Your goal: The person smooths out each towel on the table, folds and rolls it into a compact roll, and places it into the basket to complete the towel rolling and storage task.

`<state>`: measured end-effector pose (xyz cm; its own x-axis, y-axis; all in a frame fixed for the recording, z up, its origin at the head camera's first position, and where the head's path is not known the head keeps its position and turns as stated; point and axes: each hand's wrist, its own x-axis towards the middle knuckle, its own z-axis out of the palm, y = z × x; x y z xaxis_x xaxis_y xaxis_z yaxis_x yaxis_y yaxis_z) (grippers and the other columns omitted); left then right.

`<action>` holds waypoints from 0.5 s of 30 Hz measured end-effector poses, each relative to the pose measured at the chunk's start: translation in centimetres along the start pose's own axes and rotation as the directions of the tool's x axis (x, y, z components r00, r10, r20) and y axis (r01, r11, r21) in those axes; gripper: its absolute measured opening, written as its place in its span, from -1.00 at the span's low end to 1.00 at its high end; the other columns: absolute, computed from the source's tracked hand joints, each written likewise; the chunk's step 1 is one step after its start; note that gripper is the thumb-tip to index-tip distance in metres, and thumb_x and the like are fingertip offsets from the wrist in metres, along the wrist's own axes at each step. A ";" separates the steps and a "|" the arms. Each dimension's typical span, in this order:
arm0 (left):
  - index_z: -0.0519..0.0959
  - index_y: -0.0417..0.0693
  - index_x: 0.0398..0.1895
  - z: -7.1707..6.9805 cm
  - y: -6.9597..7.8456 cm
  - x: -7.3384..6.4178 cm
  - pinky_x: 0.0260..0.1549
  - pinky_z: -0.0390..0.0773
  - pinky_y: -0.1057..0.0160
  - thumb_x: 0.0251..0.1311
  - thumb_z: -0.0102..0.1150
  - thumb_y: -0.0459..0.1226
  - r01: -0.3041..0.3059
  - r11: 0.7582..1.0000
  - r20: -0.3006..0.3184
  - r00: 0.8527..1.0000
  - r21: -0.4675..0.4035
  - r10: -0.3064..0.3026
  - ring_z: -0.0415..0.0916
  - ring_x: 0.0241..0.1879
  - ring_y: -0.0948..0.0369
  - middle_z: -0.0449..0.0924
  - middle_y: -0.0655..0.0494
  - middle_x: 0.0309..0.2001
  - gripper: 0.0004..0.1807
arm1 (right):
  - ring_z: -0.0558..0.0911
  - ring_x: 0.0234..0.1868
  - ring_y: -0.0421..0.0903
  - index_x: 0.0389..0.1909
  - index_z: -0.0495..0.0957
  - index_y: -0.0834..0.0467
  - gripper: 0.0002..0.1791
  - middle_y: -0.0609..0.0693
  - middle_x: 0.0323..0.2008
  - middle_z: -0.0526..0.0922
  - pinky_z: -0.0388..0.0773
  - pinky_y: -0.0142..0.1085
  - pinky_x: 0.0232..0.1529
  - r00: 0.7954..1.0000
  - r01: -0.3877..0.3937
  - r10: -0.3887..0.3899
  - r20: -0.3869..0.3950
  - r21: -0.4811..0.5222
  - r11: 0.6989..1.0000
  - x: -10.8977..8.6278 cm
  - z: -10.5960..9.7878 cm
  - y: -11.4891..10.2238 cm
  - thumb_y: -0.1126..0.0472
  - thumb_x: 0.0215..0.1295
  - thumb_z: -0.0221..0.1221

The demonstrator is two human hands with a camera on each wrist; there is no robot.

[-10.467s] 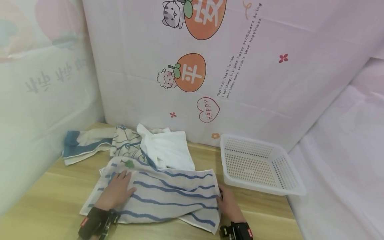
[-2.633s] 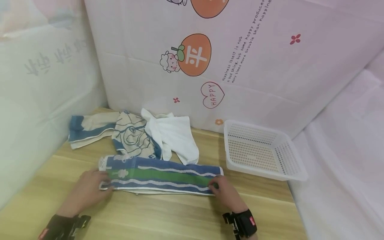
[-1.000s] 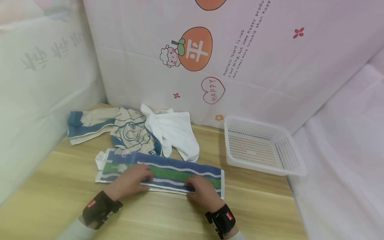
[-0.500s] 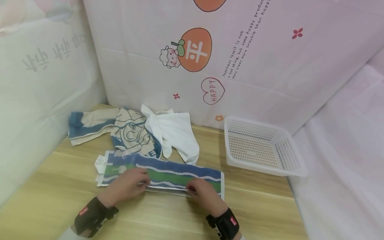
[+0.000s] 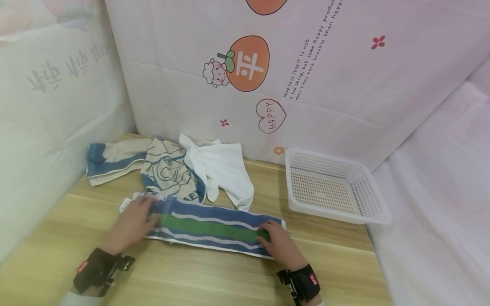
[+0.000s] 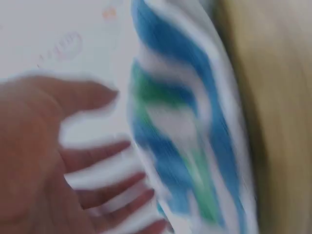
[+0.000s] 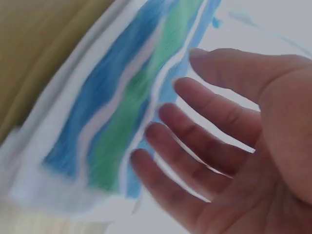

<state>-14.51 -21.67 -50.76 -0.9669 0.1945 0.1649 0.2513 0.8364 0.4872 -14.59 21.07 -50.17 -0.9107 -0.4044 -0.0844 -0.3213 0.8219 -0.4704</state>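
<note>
A folded towel with blue, green and white stripes lies as a long strip across the table in the head view. My left hand is over its left end, the fingers spread; the left wrist view shows the thumb and fingers apart beside the blurred towel. At the other end my right hand has its fingers over the green band. In the right wrist view the fingers are extended and loosely bent along the towel, pinching nothing. A white tag at the towel's left end is partly hidden by my left hand.
Behind the towel lie a beige-and-blue patterned cloth and a crumpled white cloth. A white perforated basket stands at the back right. Printed white sheets wall the wooden table at the back and sides.
The towel, spread out with its pale striped side up 10.5 seconds ago, is now a narrow strip. Since half a second ago, my hands have left its front edge and moved apart toward the ends.
</note>
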 end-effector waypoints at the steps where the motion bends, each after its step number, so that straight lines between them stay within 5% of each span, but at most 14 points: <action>1: 0.40 -0.49 0.23 -0.2 -0.8 -0.1 0.06 0.47 -0.40 0.21 0.33 -0.26 0.041 0.999 -0.009 0.999 0.012 -0.041 0.42 0.11 -0.41 0.39 -0.56 0.16 -0.38 | 0.61 0.02 0.03 -0.06 0.65 0.20 -0.79 0.06 -0.06 0.61 0.60 -0.01 0.05 1.000 -0.009 0.009 -0.003 0.001 1.000 -0.1 0.0 0.5 0.22 0.34 0.31; 5: 0.24 -0.68 0.27 -0.6 -2.8 -0.7 0.02 0.39 -0.51 0.19 0.30 -0.28 0.181 0.984 0.010 0.983 0.002 -0.181 0.31 0.08 -0.58 0.29 -0.76 0.12 -0.24 | 0.60 0.02 0.07 -0.05 0.64 0.25 -0.76 0.11 -0.06 0.59 0.59 0.03 0.05 1.000 -0.018 0.018 0.019 0.010 1.000 -0.2 0.5 1.5 0.25 0.32 0.32; 10: 0.19 -0.68 0.31 -0.8 -3.8 -0.4 0.03 0.33 -0.54 0.25 0.23 -0.24 0.246 0.969 0.030 0.969 -0.040 -0.245 0.23 0.11 -0.61 0.24 -0.78 0.13 -0.22 | 0.58 0.06 0.10 -0.05 0.64 0.23 -0.77 0.12 -0.04 0.59 0.59 0.03 0.06 0.999 -0.035 0.035 0.003 0.000 0.999 -0.1 0.7 1.5 0.26 0.33 0.31; 15: 0.38 -0.67 0.05 -0.7 -4.2 0.2 -0.24 0.58 -0.30 0.27 0.21 -0.23 0.282 0.957 0.030 0.959 -0.063 -0.280 0.52 -0.21 -0.37 0.50 -0.59 -0.15 -0.43 | 0.58 0.02 0.10 -0.09 0.67 0.24 -0.79 0.10 -0.08 0.60 0.59 0.03 0.04 0.999 -0.015 0.014 -0.041 -0.023 1.000 0.0 1.2 1.0 0.27 0.29 0.33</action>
<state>-15.69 -25.52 -52.17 -0.9995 -0.0326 -0.0037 -0.0289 0.8231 0.5672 -14.62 21.36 -51.70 -0.9251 -0.3759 -0.0546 -0.3135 0.8368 -0.4488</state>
